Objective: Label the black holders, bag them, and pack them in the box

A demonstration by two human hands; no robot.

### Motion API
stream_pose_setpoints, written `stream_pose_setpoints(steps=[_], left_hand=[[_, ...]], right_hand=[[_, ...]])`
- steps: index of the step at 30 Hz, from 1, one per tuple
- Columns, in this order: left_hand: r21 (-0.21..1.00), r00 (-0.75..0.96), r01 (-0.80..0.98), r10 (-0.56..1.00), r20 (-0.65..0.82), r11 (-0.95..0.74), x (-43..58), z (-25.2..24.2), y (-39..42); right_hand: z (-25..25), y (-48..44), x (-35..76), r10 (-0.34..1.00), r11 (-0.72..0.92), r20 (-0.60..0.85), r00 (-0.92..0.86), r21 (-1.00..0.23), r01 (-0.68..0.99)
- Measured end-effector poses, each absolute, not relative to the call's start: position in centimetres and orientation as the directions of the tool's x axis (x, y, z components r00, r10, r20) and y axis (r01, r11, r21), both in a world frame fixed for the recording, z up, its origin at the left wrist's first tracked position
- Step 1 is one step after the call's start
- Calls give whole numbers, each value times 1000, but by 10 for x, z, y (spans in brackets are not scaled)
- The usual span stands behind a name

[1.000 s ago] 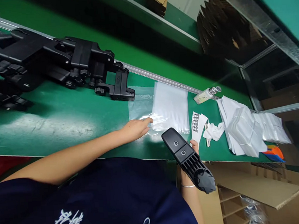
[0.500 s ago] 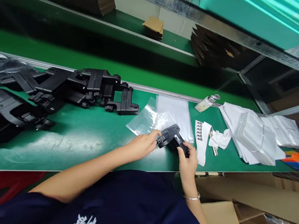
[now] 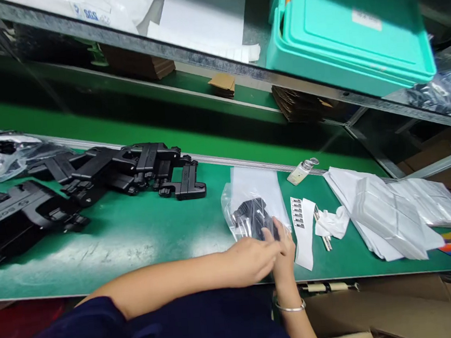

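Note:
A black plastic bracket-like part point(image 3: 252, 216) lies inside a clear plastic bag point(image 3: 228, 202), above the green bench. My right hand point(image 3: 285, 245) has its fingers wrapped around the near end of the part and bag. Reaching across from the left, my left hand point(image 3: 252, 260) meets the right hand at the near edge of the bag, its fingers bent together there. The fingertips of both hands overlap, so what exactly the left one pinches is partly hidden. Under the bag lies a stack of flat clear bags point(image 3: 255, 179).
Several similar black parts point(image 3: 147, 164) are grouped on the left of the bench point(image 3: 137, 243). Right of my hands lie a label strip point(image 3: 304, 235), crumpled white paper point(image 3: 333, 223), a small bottle point(image 3: 301, 172) and bundled plastic bags point(image 3: 389, 216). A teal bin point(image 3: 342, 68) sits on the overhead shelf.
The black part has gone from bare in both hands to inside the clear bag. My left hand has moved right and nearer, to the right hand. The camera view has tilted upward.

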State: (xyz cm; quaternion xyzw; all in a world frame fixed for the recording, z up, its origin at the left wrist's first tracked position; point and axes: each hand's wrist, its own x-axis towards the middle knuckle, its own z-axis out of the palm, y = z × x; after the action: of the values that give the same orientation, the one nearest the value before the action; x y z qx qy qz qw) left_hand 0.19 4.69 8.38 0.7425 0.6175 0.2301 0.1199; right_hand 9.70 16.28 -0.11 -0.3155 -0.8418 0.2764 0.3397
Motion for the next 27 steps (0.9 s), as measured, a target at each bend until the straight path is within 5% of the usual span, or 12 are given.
stream_pose_setpoints(steps=[5,8,11,14,17,21,23,24,26,27], left_hand=[[458,465,696,833,300,-553,22,80,59],[535,468,602,805,364,-592,2,92,47],[584,252,683,892,376,-439,-49,112,25],[521,-11,852,995,97,-42,-97,119,12],[558,133,829,981,-143,-31,-114,106,13],[811,379,565,921,-91,-153,-112,84,6],[894,227,444,973,-41,-66,-117,76,-7],[924,100,382,995,-29,-12,-121,73,-14],[966,-161,252,987,-10,51,-128,66,-27],[979,-264,195,965,3,50,-129,63,-31]], right_hand=[[2,144,86,618,723,442,-650,-645,248],[0,140,84,573,713,440,-692,-684,155],[4,146,89,434,818,541,-720,-572,62],[18,146,89,178,931,650,-739,-355,-88],[41,129,75,-158,930,633,-758,-164,-330],[71,120,56,-426,819,483,-765,-154,-553],[79,134,54,-263,837,468,-844,-324,-440],[81,143,55,-79,831,473,-877,-456,-320],[82,159,59,341,638,389,-856,-764,-93],[82,162,60,420,500,299,-857,-864,-57]])
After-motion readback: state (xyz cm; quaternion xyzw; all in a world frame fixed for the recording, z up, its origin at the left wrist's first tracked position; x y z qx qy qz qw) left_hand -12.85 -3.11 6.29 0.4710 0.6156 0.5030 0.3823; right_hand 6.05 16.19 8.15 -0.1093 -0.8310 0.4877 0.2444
